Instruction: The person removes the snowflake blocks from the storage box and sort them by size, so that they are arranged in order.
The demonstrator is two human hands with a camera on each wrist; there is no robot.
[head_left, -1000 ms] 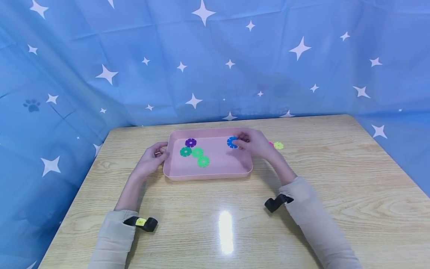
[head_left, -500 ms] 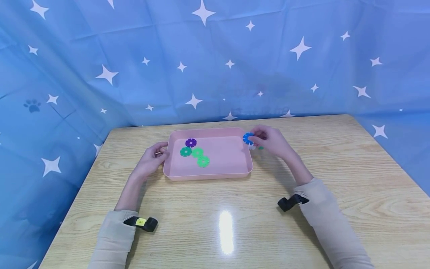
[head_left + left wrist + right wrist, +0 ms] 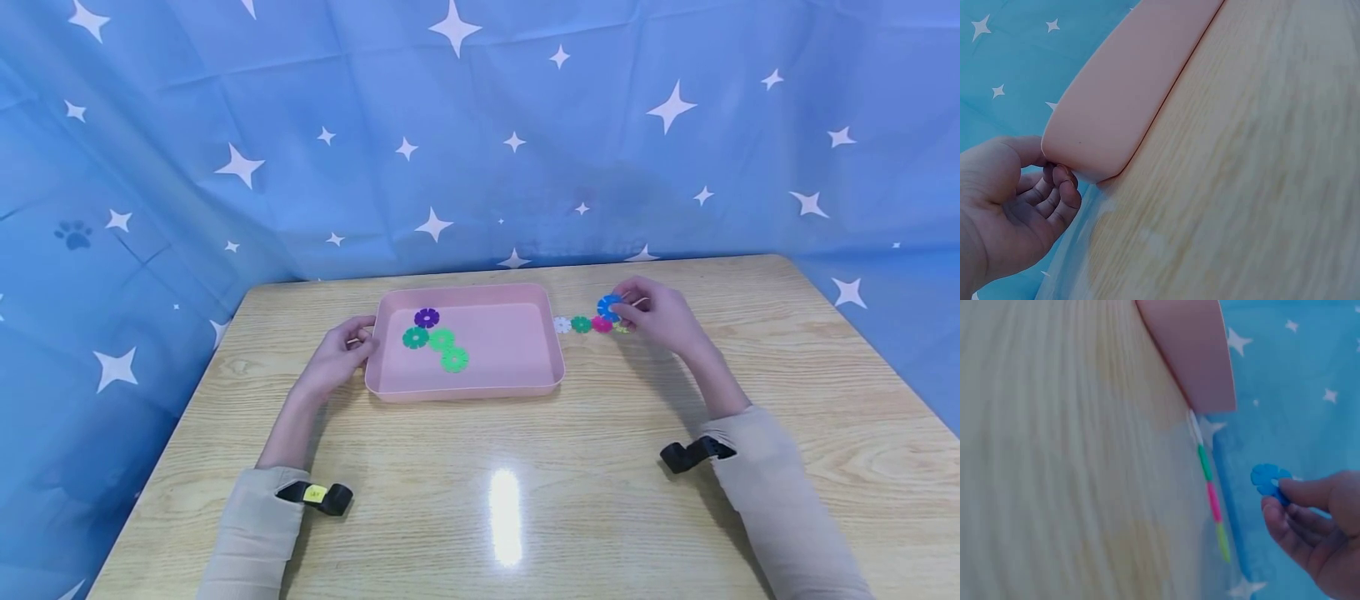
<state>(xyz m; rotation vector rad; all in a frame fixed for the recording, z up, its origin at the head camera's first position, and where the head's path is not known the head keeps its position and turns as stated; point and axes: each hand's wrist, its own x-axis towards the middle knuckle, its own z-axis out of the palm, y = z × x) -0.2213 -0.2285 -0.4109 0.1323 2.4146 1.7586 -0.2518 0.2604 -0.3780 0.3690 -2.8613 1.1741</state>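
Note:
My right hand (image 3: 662, 315) pinches a blue notched interlocking disc (image 3: 608, 307) between thumb and fingers, held up over the right end of a row of discs. That row lies right of the pink tray (image 3: 495, 389): a white disc (image 3: 562, 325), a green disc (image 3: 581, 324), a pink disc (image 3: 602, 324) and a yellow-green disc (image 3: 621, 327), partly behind my fingers. At the tray's left end my left hand (image 3: 337, 358) grips the wall, thumb at the rim and fingers curled below it. Inside the tray lie a purple disc (image 3: 427, 317) and several green discs (image 3: 442, 340).
The wooden table (image 3: 420, 483) spreads out in front of the tray and to both sides. A blue star-patterned cloth (image 3: 480, 150) hangs behind its far edge. Each forearm wears a black wrist camera (image 3: 697, 452) over a light sleeve.
My right hand has lifted the blue disc out of the tray and carried it right, past the rim and above the row of discs. The left hand and the tray have stayed put.

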